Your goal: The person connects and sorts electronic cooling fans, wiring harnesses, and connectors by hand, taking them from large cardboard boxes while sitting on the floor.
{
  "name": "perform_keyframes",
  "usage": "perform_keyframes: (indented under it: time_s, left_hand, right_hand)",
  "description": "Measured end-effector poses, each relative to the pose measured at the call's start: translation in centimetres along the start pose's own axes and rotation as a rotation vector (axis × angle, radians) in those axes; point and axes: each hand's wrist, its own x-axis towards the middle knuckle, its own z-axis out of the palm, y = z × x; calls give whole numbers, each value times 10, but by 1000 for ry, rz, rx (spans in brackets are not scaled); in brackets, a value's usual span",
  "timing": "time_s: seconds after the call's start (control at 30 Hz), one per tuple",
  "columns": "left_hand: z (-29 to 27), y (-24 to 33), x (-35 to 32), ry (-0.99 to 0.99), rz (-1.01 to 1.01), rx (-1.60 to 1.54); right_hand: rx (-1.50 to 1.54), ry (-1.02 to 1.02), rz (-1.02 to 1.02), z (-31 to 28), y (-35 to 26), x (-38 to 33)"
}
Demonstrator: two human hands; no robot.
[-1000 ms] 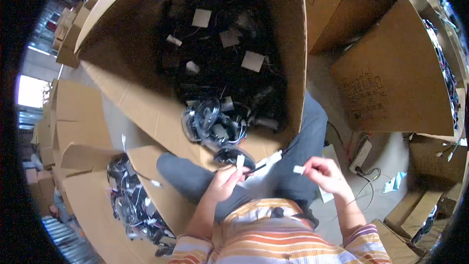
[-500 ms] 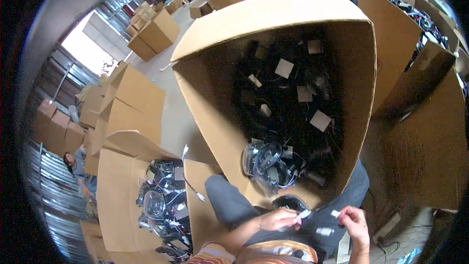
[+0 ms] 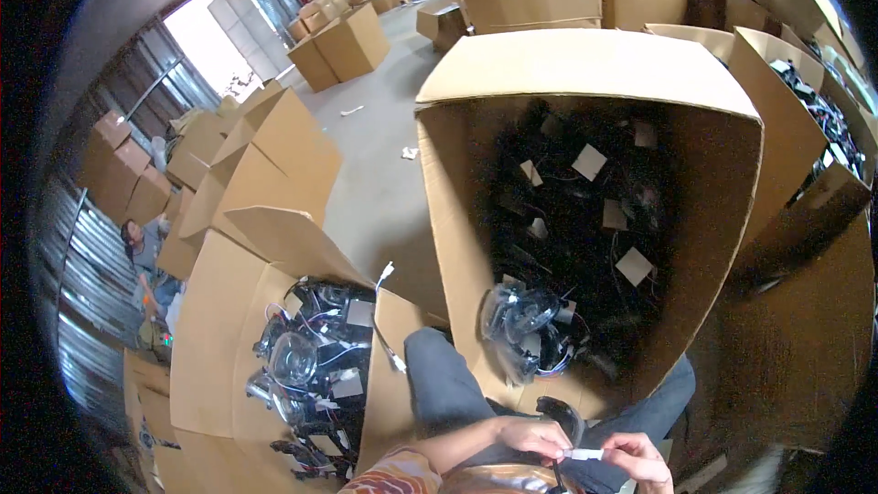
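In front of my lap, both hands meet at a slim white plug connector (image 3: 585, 454). My left hand (image 3: 529, 435) pinches its left end, and my right hand (image 3: 640, 459) grips the right end with thumb and fingers. A dark cable hangs below my left fingers. Just beyond the left hand, a black curved part (image 3: 560, 415) lies over my lap, partly hidden. Past my knees, a large open carton (image 3: 594, 69) leans toward me. Clear-lensed lamp units (image 3: 526, 334) with thin wires sit near its bottom, and darker parts behind them are hard to make out.
At my left, another open carton (image 3: 215, 338) holds lamp units with wires (image 3: 293, 359). A loose cable with white plugs (image 3: 389, 329) hangs over its edge. Fuller cartons (image 3: 828, 110) stand at the right. Two other people are farther off, at the left and the back.
My hands have come together. The white plug pieces, held apart before, now meet end to end between my fingers. The whole view has shifted, with the cartons appearing farther right and lower.
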Motion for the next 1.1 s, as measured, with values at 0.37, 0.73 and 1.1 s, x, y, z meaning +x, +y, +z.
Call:
perform_keyframes:
  time_s: [0.37, 0.73, 1.1]
  left_hand:
    - [3, -19, -7, 33, -26, -15]
    - [8, -19, -17, 135, -31, -80]
    - [6, -18, -20, 175, 21, -128]
  right_hand:
    - [-175, 9, -222, 0, 29, -4]
    - [-272, 28, -49, -14, 38, 13]
    - [-280, 9, -23, -12, 23, 19]
